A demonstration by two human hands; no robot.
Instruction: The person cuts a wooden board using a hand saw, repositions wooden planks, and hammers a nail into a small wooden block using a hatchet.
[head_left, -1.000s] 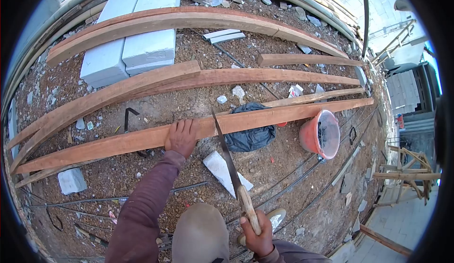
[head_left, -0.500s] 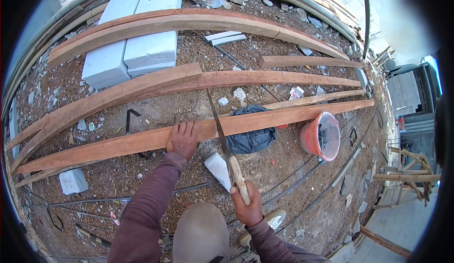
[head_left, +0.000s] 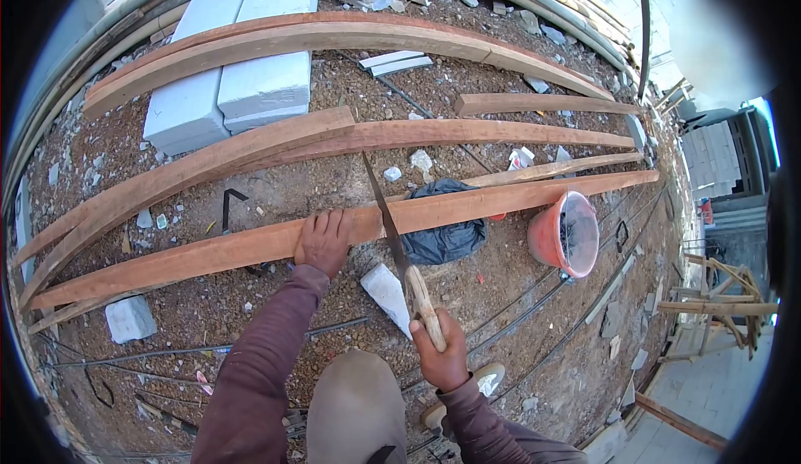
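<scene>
My right hand [head_left: 442, 354] is wrapped around the wooden handle of a handsaw [head_left: 394, 234]. The saw's dark blade crosses a reddish wooden beam [head_left: 209, 251], its tip pointing away from me. To the left of the blade, my left hand [head_left: 324, 243] grips the same beam, fingers over its top. Behind and right of the blade, a dark plastic bag [head_left: 442, 245] lies partly hidden by the beam. A white block piece [head_left: 385, 290] is on the ground near the saw handle.
A red bucket [head_left: 546, 234] stands against the beam's right part. Farther back lie more wooden beams [head_left: 400, 136] and white blocks [head_left: 265, 95]. Thin metal rods [head_left: 534, 304] run along the rubble-strewn ground. Another white block [head_left: 130, 320] sits at left.
My right hand and the saw have shifted slightly forward, away from me. My left hand keeps its place on the beam.
</scene>
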